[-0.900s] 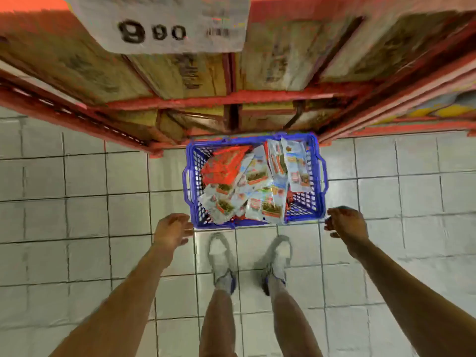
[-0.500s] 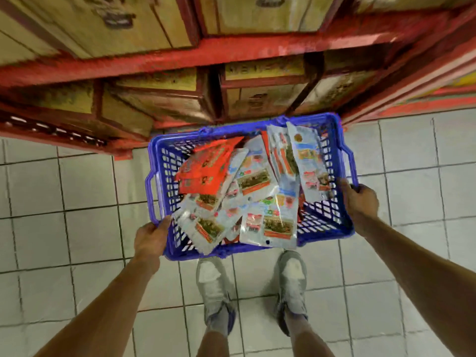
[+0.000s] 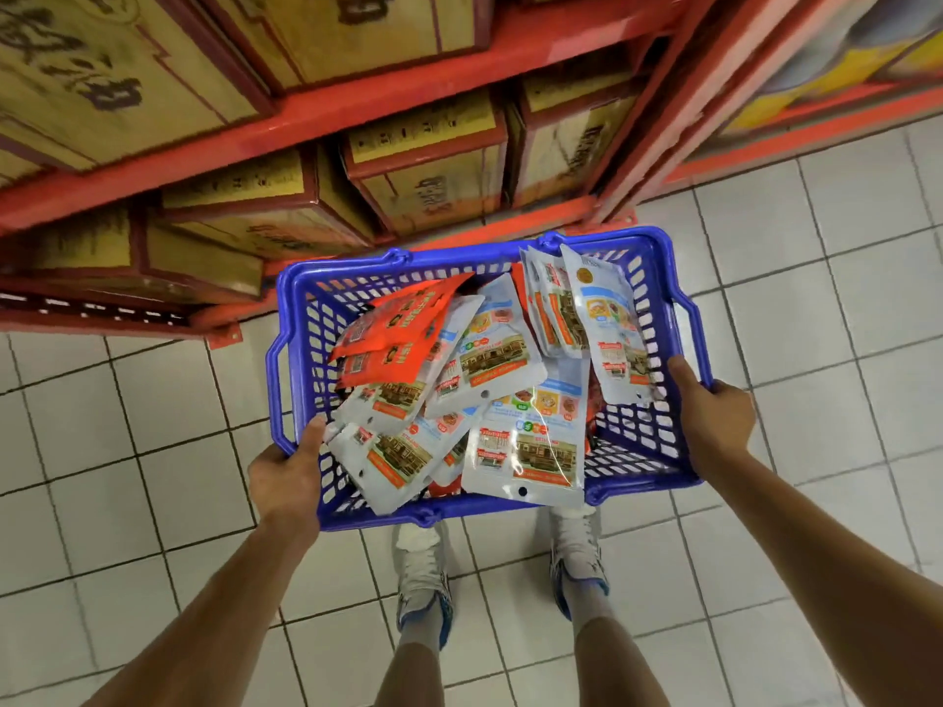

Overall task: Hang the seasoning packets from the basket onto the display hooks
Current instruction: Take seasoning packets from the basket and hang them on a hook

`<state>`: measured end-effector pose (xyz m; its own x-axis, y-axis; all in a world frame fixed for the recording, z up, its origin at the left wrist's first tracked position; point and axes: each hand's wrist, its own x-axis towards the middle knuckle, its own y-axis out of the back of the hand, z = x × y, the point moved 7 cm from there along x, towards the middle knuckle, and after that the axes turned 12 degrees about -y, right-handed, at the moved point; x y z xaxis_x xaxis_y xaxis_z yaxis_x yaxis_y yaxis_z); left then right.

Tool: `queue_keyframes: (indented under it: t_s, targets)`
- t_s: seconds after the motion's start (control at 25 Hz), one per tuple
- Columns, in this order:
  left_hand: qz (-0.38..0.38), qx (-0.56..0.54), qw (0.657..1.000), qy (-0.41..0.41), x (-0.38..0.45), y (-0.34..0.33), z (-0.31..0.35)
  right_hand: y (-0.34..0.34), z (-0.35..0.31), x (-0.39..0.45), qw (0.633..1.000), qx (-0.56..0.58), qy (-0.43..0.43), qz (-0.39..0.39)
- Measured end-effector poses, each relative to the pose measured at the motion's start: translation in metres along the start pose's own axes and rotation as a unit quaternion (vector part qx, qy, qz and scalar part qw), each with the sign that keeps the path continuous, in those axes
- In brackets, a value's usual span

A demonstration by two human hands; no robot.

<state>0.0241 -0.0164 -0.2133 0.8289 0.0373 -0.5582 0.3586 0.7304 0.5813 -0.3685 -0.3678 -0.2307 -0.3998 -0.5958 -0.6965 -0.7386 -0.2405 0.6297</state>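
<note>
A person's left hand (image 3: 288, 474) and right hand (image 3: 714, 415) grip opposite rims of a blue basket (image 3: 658, 451) heaped with seasoning packets (image 3: 525, 441), held over open tiled floor (image 3: 127, 451) beside red shelving (image 3: 388, 94).

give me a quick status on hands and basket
Left hand and right hand grip blue basket rims. Seasoning packets all inside. No display hooks in view.
</note>
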Motion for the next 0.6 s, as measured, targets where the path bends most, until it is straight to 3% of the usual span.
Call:
queue_keyframes:
  t_s: [0.28, 0.48, 0.6]
  targets:
    - [-0.126, 0.099, 0.978, -0.135, -0.129, -0.045, 0.153, 0.201, 0.075, -0.053, 0.979, 0.153, -0.126, 0.049]
    - [-0.231, 0.129, 0.928, -0.261, -0.296, -0.117, 0.301, 0.398, 0.103, -0.112, 0.934, 0.281, -0.178, 0.13]
    - [-0.293, 0.127, 0.903, -0.289, -0.398, -0.151, 0.374, 0.5, 0.099, -0.15, 0.906, 0.346, -0.187, 0.156]
